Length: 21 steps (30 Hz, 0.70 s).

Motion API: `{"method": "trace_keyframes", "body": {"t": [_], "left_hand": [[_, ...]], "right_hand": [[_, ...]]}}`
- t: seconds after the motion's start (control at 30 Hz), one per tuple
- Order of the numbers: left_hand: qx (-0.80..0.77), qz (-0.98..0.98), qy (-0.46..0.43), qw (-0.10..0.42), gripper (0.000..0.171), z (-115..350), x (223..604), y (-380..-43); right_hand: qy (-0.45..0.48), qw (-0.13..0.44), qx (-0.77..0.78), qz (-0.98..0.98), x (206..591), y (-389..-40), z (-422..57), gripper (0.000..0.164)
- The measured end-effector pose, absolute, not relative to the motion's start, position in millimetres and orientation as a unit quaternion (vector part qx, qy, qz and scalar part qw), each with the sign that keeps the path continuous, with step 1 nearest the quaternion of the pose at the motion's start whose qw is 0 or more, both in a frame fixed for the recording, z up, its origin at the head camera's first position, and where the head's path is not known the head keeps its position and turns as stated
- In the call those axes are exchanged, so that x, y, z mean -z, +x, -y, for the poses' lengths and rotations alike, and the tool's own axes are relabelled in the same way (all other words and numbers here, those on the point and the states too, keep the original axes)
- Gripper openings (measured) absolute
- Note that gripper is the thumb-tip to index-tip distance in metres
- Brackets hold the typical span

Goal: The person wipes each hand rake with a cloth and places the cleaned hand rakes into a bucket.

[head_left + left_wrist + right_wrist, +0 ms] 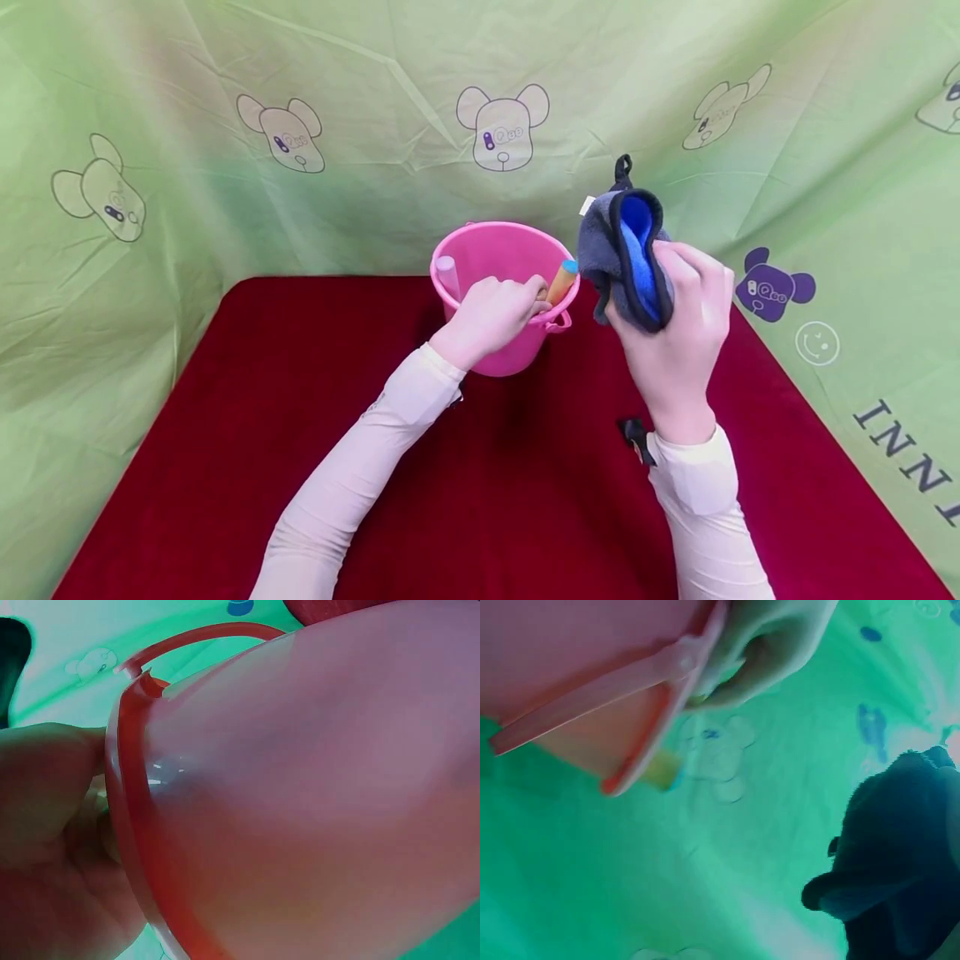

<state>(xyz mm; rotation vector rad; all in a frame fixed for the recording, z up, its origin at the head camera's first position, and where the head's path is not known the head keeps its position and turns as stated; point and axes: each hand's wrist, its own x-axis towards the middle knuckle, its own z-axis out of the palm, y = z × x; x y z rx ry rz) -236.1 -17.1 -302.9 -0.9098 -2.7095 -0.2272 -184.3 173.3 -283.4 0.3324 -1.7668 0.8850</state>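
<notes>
A pink plastic bucket [510, 354] stands upright toward the back of the red-covered table. My left hand [495, 317] reaches over its near rim, fingers curled round a small tan piece [542, 293] whose lower part is hidden. Inside lean a pale purple cylinder [447, 271] at the left and an orange cylinder with a blue end [561, 282] at the right. Up and right of the bucket, my right hand [678, 342] grips a soft dark grey fabric pouch [600, 242] with bright blue lining, black edging and a loop. In the right wrist view the pouch [892, 855] looks dark.
Pale green cloth with printed bear heads [504, 133] hangs behind and at both sides. The red table cover [480, 500] spreads in front of the bucket. A pink bucket handle [202, 636] stands out from the rim in the left wrist view.
</notes>
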Motion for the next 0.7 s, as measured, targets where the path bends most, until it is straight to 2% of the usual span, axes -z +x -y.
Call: {"method": "trace_keyframes", "body": {"t": [0.17,0.33,0.53,0.7], "left_hand": [[0.078,0.945,-0.302,0.101,0.030,18,302,-237],[0.088,0.954,-0.277,0.066,0.033,18,303,-239],[0.090,0.957,-0.265,0.073,0.035,18,305,-239],[0.081,0.960,-0.257,0.081,0.036,17,306,-240]], "right_hand": [[0.091,0.430,-0.337,0.832,302,-212,-199,0.041],[0.050,0.328,-0.285,0.899,340,-245,-219,0.037],[0.013,0.213,-0.228,0.950,389,-267,-231,0.044],[-0.014,0.126,-0.214,0.969,418,-274,-237,0.056]]}}
